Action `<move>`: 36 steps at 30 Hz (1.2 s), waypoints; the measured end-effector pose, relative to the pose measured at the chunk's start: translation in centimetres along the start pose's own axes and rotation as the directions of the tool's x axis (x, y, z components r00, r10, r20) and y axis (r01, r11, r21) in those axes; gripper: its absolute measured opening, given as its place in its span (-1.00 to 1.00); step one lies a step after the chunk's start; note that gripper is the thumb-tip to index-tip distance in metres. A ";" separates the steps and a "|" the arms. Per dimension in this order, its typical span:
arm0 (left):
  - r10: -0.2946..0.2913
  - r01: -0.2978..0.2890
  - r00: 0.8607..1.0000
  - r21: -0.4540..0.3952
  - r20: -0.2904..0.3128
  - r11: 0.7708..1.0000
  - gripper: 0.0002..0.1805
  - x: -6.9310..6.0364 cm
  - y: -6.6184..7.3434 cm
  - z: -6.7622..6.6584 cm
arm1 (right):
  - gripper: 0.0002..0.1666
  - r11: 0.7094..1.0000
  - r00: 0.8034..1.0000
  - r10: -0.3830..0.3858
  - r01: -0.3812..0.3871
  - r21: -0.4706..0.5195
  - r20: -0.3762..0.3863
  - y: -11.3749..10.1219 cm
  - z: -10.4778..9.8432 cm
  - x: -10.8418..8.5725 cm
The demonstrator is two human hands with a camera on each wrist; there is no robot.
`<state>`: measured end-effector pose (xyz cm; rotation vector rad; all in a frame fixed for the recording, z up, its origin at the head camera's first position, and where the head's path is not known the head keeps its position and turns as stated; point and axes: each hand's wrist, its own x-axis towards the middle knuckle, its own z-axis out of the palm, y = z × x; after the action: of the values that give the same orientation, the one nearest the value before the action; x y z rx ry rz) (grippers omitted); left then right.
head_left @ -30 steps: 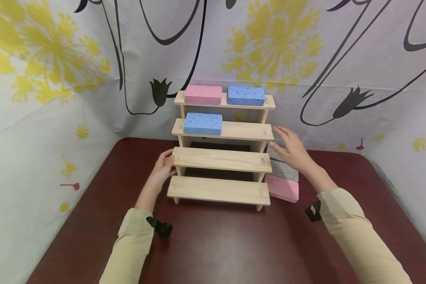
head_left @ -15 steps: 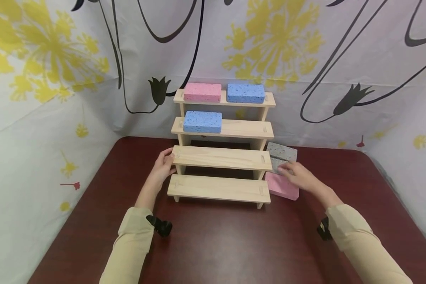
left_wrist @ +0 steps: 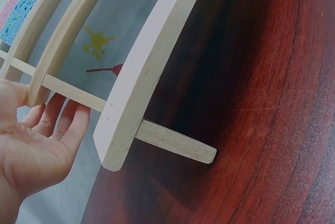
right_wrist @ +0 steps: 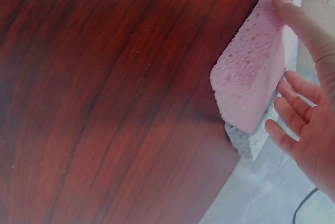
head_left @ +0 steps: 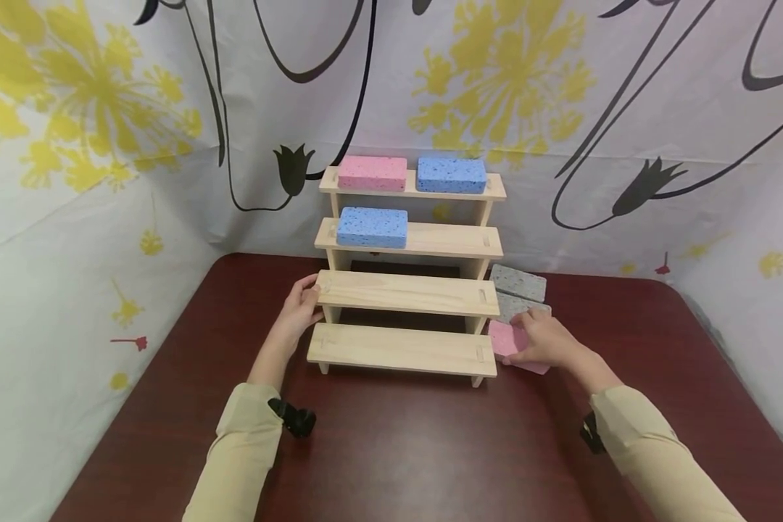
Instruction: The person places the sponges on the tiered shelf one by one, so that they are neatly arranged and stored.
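Observation:
A wooden tiered shelf (head_left: 407, 292) stands on the table. My left hand (head_left: 296, 310) holds the left end of its second step from the bottom; in the left wrist view the thumb is above the board and the fingers (left_wrist: 67, 121) curl beneath it. Right of the shelf, my right hand (head_left: 543, 338) spans a pink sponge (head_left: 507, 338) lying flat, the thumb (right_wrist: 298, 17) on its near side and the fingertips at its far edge. Two grey sponges (head_left: 518, 283) lie behind it, the nearer one partly covered by the hand.
On the top step sit a pink sponge (head_left: 373, 173) and a blue sponge (head_left: 451, 175). Another blue sponge (head_left: 372, 227) lies on the step below, at its left. A patterned cloth (head_left: 391, 94) hangs behind the dark red table (head_left: 404, 442).
My right hand has come down from beside the shelf's upper steps, over the grey sponges, and taken hold of the pink sponge. The left hand stays on the shelf.

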<state>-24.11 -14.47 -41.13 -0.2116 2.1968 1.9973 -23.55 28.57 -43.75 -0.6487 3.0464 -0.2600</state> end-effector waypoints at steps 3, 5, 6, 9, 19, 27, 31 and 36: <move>-0.001 0.001 1.000 -0.002 0.001 1.000 -0.46 0.0 -0.1 0.0 | -0.09 1.000 0.999 0.019 -0.019 -0.013 0.027 -0.3 -0.3 0.0; -0.002 0.002 1.000 -0.003 0.003 1.000 -0.46 0.1 -0.2 0.0 | -0.06 0.999 0.998 0.034 -0.034 -0.011 0.052 -0.6 -0.5 -0.1; -0.001 0.001 1.000 -0.003 0.004 1.000 -0.46 0.1 -0.3 0.0 | -0.04 0.999 0.997 0.044 -0.043 -0.015 0.064 -0.7 -0.6 -0.1; 0.001 -0.001 1.000 -0.002 0.008 1.000 -0.45 0.1 -0.3 0.0 | 0.00 0.998 0.995 0.064 -0.062 -0.029 0.080 -1.0 -0.8 -0.2; -0.002 0.002 1.000 0.008 0.003 1.000 -0.46 -0.1 0.0 -0.2 | -0.05 0.996 0.994 0.059 -0.052 -0.070 0.091 -1.3 -0.9 -0.4; 0.011 -0.011 1.000 0.004 0.008 1.000 -0.46 0.0 0.1 -0.2 | -0.08 1.000 0.997 0.004 -0.003 -0.021 0.077 -1.1 -0.7 -1.0; 0.014 -0.014 1.000 -0.004 0.012 1.000 -0.46 0.0 0.1 -0.2 | -0.05 1.000 0.999 -0.028 0.027 0.010 0.041 -1.2 -0.7 -1.2; 0.015 -0.015 1.000 0.002 0.007 1.000 -0.46 0.0 0.1 -0.2 | -0.14 1.000 0.998 -0.029 0.028 0.007 0.055 -1.3 -0.8 -1.4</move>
<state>-24.11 -14.68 -41.05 -0.1882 2.2031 2.0003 -21.80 28.09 -42.74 -0.6876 2.9851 -0.2473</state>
